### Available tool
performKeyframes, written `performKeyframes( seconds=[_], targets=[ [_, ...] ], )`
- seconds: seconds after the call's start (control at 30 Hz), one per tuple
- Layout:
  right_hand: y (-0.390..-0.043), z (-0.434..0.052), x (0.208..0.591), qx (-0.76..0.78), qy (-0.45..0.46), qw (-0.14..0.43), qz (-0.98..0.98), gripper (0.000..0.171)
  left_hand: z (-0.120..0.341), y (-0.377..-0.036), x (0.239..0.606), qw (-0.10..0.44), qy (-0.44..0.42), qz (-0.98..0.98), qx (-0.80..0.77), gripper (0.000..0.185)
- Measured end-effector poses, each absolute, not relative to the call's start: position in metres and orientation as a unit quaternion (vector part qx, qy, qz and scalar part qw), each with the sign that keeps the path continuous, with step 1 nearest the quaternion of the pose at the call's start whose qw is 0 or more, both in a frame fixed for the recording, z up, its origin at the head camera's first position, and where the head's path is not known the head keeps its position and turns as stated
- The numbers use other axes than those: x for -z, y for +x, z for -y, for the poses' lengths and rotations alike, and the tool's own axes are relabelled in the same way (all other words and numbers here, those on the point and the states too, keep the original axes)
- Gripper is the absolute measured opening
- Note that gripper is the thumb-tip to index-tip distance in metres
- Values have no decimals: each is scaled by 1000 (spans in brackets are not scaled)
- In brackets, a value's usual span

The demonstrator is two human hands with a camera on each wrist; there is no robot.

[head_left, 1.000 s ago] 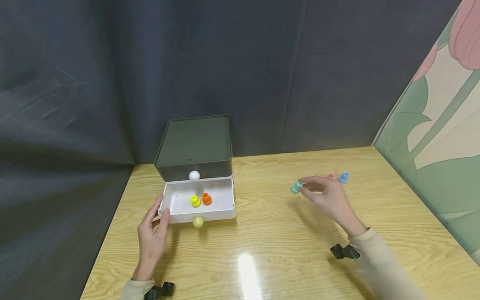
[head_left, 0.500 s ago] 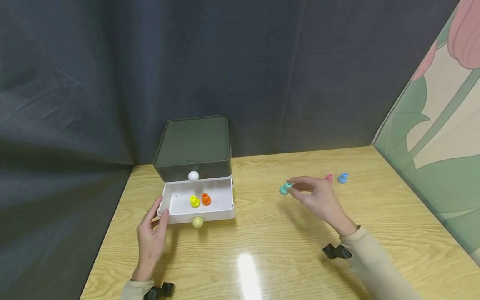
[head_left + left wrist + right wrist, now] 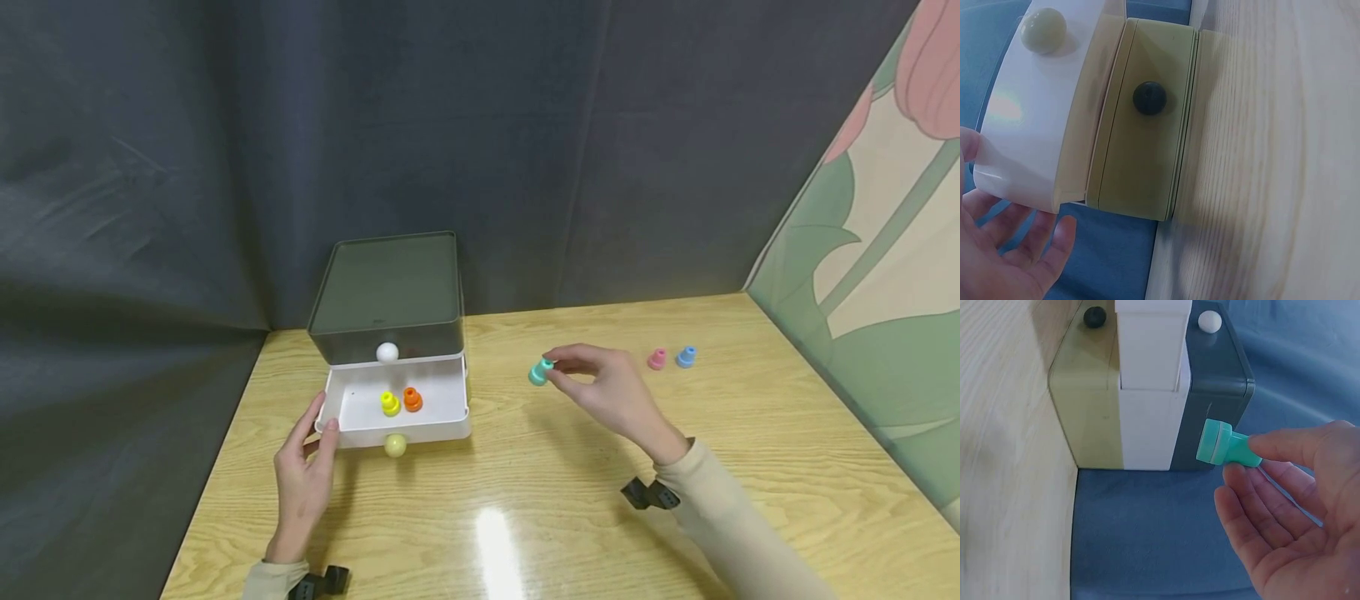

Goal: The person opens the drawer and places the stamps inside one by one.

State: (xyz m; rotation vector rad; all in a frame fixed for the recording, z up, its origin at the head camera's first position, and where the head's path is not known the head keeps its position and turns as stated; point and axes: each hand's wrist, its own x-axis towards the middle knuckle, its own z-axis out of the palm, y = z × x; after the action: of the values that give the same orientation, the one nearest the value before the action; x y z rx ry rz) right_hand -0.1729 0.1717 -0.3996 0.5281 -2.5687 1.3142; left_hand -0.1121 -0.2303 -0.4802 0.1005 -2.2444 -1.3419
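Note:
A small stacked drawer unit point(image 3: 386, 279) stands at the back left, its white middle drawer point(image 3: 442, 431) pulled out. My left hand point(image 3: 302, 475) grips that drawer's left front corner, thumb at the front and fingers around the side. Inside the drawer lie a yellow stepped peg point(image 3: 390, 404) and an orange stepped peg point(image 3: 412, 399), side by side. My right hand point(image 3: 607, 396) pinches a teal stepped peg point(image 3: 540, 372) between thumb and fingers, above the table and right of the drawer. In the right wrist view the teal peg point(image 3: 1229, 444) has its wide end pointing away from the fingers.
A pink peg point(image 3: 657, 359) and a blue peg point(image 3: 686, 357) stand on the wooden table point(image 3: 570, 533) at the right. Below the white drawer is a closed olive drawer point(image 3: 1141, 150). Dark cloth point(image 3: 517, 150) hangs behind; a flowered panel point(image 3: 892, 275) borders the right.
My right hand has moved left with the teal peg, toward the drawer, leaving the pink peg fully visible. The left hand and the drawer have stayed put.

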Motion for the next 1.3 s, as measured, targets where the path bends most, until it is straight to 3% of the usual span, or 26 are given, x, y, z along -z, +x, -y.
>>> performKeyframes(
  seconds=[0.77, 1.3],
  targets=[
    [-181, -103, 380, -472, 263, 75, 838, 20, 230, -112, 481, 262, 32, 828, 494, 45],
    [-193, -63, 386, -436, 307, 48, 844, 19, 231, -111, 479, 251, 43, 832, 493, 45]
  ],
)
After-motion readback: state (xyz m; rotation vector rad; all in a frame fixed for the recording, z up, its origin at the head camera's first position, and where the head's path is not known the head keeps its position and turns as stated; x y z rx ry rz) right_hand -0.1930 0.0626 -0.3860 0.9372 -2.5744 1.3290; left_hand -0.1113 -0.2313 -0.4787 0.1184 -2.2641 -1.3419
